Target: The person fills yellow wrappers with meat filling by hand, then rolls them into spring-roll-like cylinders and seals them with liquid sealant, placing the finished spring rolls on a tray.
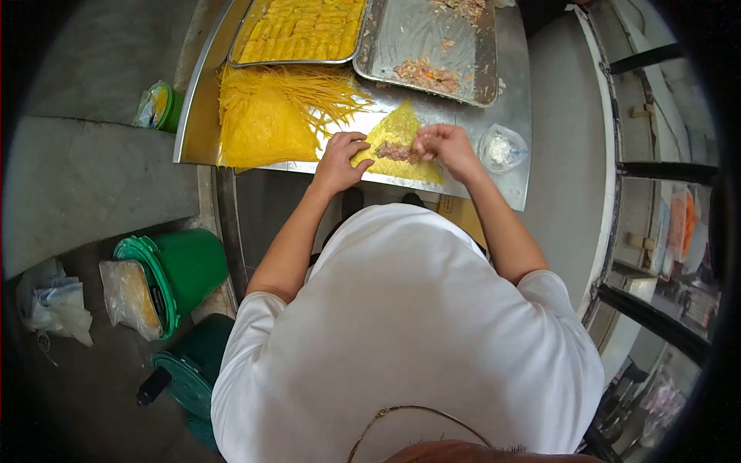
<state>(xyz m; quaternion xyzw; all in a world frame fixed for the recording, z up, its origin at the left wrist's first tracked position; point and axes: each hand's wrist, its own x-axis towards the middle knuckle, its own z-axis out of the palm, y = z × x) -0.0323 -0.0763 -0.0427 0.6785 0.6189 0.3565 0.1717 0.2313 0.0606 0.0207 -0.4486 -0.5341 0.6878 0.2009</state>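
The person stands at a metal desk (pixel 515 92), and both hands work over a single yellow wrapper (pixel 401 123) that lies flat near the desk's front edge, one corner pointing away from the body. A small heap of pinkish-brown filling (pixel 394 152) sits on the middle of the wrapper, between the two hands.

The left hand (pixel 340 160) rests on the wrapper's left edge with its fingers bent inward and the thumb tucked beside them. Whether it pinches the sheet or only presses it down cannot be told from this angle. The right hand (pixel 446 147) has its fingertips bunched together, closed on the right end of the filling, with the wrist raised above the sheet.

Just left of the wrapper lies a stack of yellow sheets (pixel 258 131), with a tangle of thin yellow strips (pixel 328 89) spread across its far side. Behind these stands a tray of yellow rolls (pixel 301 31) packed in rows. Beside it to the right is a second metal tray (pixel 417 35) holding scattered clumps of the same filling. Near the right hand sits a small clear bag (pixel 502 148) with something white inside.

On the floor to the left are a green bucket (pixel 193 266) and a few plastic bags (pixel 54 305).
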